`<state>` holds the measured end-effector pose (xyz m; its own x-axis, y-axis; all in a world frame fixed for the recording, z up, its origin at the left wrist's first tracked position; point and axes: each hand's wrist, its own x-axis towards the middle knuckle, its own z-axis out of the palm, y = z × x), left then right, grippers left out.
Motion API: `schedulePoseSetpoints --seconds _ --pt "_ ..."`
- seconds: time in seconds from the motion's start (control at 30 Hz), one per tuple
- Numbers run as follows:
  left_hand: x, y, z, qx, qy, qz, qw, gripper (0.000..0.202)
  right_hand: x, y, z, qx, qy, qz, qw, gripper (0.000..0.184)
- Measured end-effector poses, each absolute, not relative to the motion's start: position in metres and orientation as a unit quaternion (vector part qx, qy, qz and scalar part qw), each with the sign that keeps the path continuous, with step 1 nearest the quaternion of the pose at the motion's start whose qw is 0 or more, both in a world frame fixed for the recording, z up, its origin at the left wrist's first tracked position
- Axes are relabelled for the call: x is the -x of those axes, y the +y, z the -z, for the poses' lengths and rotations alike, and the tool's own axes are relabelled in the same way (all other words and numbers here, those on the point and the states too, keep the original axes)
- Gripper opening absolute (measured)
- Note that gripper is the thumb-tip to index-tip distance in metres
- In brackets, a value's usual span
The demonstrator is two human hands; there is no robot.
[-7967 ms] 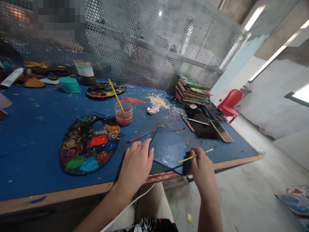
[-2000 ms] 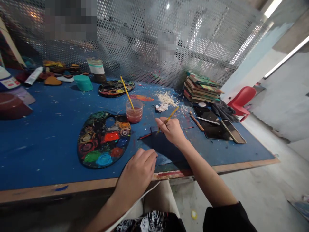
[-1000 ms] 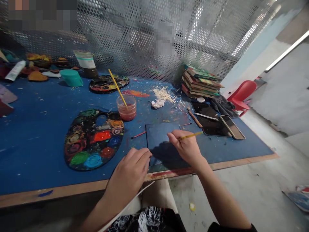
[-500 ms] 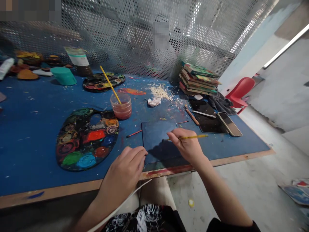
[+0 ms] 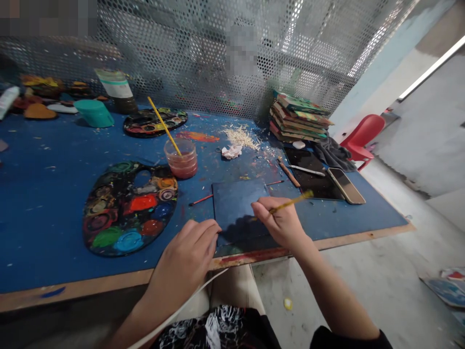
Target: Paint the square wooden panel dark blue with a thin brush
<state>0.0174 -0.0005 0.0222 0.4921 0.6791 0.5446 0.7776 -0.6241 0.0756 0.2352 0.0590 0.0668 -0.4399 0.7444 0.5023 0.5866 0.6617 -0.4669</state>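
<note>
A small dark blue painting panel (image 5: 236, 198) lies flat at the table's front edge, shaded by my right hand. My left hand (image 5: 192, 242) is closed at the panel's lower left corner, fingers curled against its edge; the thumb is mostly hidden. In my right hand (image 5: 281, 220) is a thin yellow paintbrush (image 5: 292, 201), pinched between thumb and fingers. Its back end points up to the right, and its tip is low over the panel; contact cannot be made out. Left of the panel lies a paint palette (image 5: 121, 194) with red, green and blue paints.
A clear cup (image 5: 181, 165) of reddish water holds a yellow-handled brush (image 5: 163, 125). Farther back are a second palette (image 5: 156, 127), a teal cup (image 5: 94, 114), wood shavings (image 5: 241, 136) and stacked boards (image 5: 300, 118). A phone (image 5: 346, 185) and black tablet (image 5: 317, 182) lie right.
My right hand has shifted slightly down and right, and the paintbrush's back end has tilted higher. My left hand stays at the panel's corner.
</note>
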Motion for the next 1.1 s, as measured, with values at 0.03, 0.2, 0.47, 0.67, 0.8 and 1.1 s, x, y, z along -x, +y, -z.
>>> schedulePoseSetpoints --seconds 0.03,0.2,0.47,0.67,0.8,1.1 --pt "-0.017 0.000 -0.022 0.859 -0.423 0.273 0.091 0.023 -0.235 0.058 -0.067 0.395 -0.842 -0.116 0.350 0.047" --pt "-0.019 0.000 -0.024 0.859 -0.419 0.276 0.098 0.023 -0.241 0.053 -0.068 0.382 -0.852 -0.124 0.337 0.045" --pt "-0.019 0.000 -0.025 0.864 -0.406 0.273 0.120 0.022 -0.256 0.041 -0.062 0.392 -0.840 -0.060 0.371 0.047" --pt "-0.019 0.000 -0.025 0.865 -0.404 0.272 0.120 0.022 -0.261 0.044 -0.063 0.424 -0.823 -0.059 0.375 0.047" --pt "-0.020 0.001 -0.025 0.858 -0.413 0.286 0.107 0.021 -0.265 0.049 -0.064 0.458 -0.805 -0.060 0.372 0.048" --pt "-0.017 0.001 -0.024 0.862 -0.408 0.280 0.112 0.021 -0.283 0.041 -0.056 0.491 -0.781 -0.009 0.386 0.051"
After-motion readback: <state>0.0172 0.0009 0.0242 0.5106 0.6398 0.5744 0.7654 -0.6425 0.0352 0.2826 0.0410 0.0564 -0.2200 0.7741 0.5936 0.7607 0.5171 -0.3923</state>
